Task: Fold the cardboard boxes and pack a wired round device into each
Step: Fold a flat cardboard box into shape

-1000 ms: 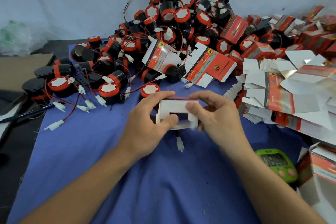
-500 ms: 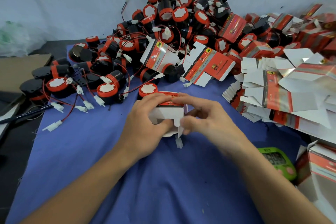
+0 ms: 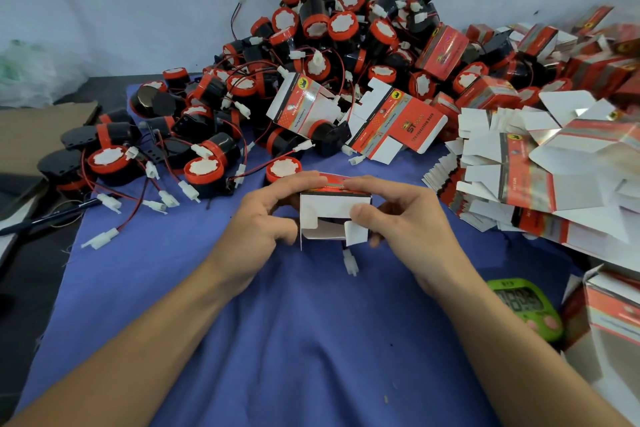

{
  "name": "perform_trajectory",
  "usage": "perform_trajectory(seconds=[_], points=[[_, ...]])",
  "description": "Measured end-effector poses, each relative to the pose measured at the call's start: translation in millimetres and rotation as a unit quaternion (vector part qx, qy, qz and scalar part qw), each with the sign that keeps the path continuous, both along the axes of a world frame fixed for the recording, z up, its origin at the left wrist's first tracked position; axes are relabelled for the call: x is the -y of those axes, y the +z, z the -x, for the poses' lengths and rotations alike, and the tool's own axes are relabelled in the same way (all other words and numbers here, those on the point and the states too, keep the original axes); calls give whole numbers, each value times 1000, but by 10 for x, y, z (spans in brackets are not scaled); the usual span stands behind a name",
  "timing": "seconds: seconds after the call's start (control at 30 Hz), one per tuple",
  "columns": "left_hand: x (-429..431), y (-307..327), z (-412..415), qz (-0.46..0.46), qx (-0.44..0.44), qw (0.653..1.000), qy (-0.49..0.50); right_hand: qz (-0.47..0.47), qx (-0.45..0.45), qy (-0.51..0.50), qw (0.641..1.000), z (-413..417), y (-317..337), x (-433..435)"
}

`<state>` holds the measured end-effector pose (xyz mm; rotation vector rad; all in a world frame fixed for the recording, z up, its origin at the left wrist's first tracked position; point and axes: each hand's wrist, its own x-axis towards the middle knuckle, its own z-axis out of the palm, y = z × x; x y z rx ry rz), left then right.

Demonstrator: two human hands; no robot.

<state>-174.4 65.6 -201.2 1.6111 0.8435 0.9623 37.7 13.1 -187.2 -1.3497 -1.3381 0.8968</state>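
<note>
A small red-and-white cardboard box [image 3: 329,208] is held just above the blue cloth, its open end toward me with white flaps partly folded. My left hand [image 3: 263,218] grips its left side, fingers over the red top. My right hand [image 3: 398,218] grips the right side, thumb pressing a white flap. A white wire connector [image 3: 349,262] hangs out below the box. A big heap of red-and-black round wired devices [image 3: 329,55] lies behind. Flat unfolded boxes [image 3: 519,166] are stacked at the right.
The blue cloth [image 3: 277,340] covers the table. A green digital timer [image 3: 526,308] sits at the right front. Packed red boxes [image 3: 588,59] pile up at the back right, one box [image 3: 613,322] at the right edge. Brown cardboard [image 3: 31,135] and a pen [image 3: 41,220] lie left.
The box has been turned between both hands, its red top now facing up and the open end toward me. My right thumb has moved onto a white end flap.
</note>
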Motion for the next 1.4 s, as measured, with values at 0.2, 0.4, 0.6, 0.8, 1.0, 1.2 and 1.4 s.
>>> perform_trajectory(seconds=[0.2, 0.4, 0.6, 0.8, 1.0, 1.2, 1.4], points=[[43, 31, -9, -31, -52, 997, -38, -8, -107, -15, 994, -115, 23, -63], [134, 10, -126, -73, -107, 991, 25, 47, -122, -23, 991, -81, -28, -71], [197, -12, -194, -38, -37, 995, 86, 33, -127, 2, 991, -2, 66, 13], [221, -6, -196, -45, -43, 994, 92, 0, -58, 103, 993, -68, 167, 66], [231, 32, -188, 26, 9, 998, 55, 7, -73, 196, 978, -227, 228, 101], [195, 18, -220, 85, 30, 996, 24, 29, 47, 215, 975, -280, 332, 129], [232, 24, -262, 119, 83, 989, 15, 24, 145, 279, 949, -91, 281, 141]])
